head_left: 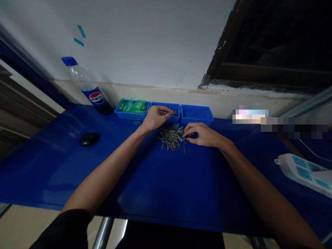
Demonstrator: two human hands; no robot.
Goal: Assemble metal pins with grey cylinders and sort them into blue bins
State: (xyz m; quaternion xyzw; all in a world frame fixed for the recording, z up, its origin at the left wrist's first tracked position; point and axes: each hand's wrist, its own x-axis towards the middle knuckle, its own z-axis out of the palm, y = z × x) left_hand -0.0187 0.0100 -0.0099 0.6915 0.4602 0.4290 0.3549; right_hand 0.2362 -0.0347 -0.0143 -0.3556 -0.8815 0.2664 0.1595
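A loose pile of thin, brass-coloured screws [169, 138] lies on the blue tabletop, with some small grey pieces mixed in at its upper right. My left hand [157, 118] is above the middle blue bin [166, 104], thumb and fingers pinched together. Whatever is between those fingertips is too small to name. Small metallic pieces show inside that bin beyond the fingers. At the pile's right edge, my right hand [201, 134] has its fingers curled towards the thumb; any piece in its pinch cannot be made out.
Green plastic packets [132, 106] fill the left bin [129, 116]. One small piece lies in the right bin [207, 112]. A cola bottle [89, 88] stands by the wall, with a black mouse [89, 139] nearby. A white power strip [306, 173] lies at right.
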